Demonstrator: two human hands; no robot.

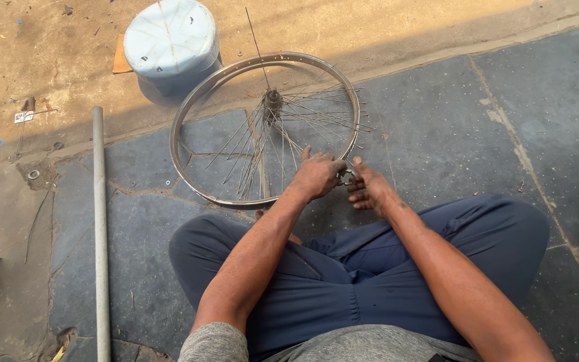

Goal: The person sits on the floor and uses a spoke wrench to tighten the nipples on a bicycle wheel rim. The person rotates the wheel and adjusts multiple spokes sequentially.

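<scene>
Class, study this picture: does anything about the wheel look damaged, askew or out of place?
Yes. On the bare metal bicycle wheel rim, many thin steel spokes hang loose from the hub, splaying unevenly, some poking past the rim. The left hand and right hand meet at the rim's near edge.

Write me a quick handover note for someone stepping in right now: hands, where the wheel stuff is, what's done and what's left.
Left hand: gripping the near edge of the bicycle wheel rim, fingers curled over it.
Right hand: at the same spot on the rim, pinching a small metal piece; too small to tell what it is.
Wheel: flat on the stone floor in front of crossed legs, hub in the middle.
Done: many spokes sit in the hub.
Left: several spokes are loose, some poking past the rim, one sticking up.
Nearby: grey pipe to the left, upturned pale bucket beyond.
</scene>
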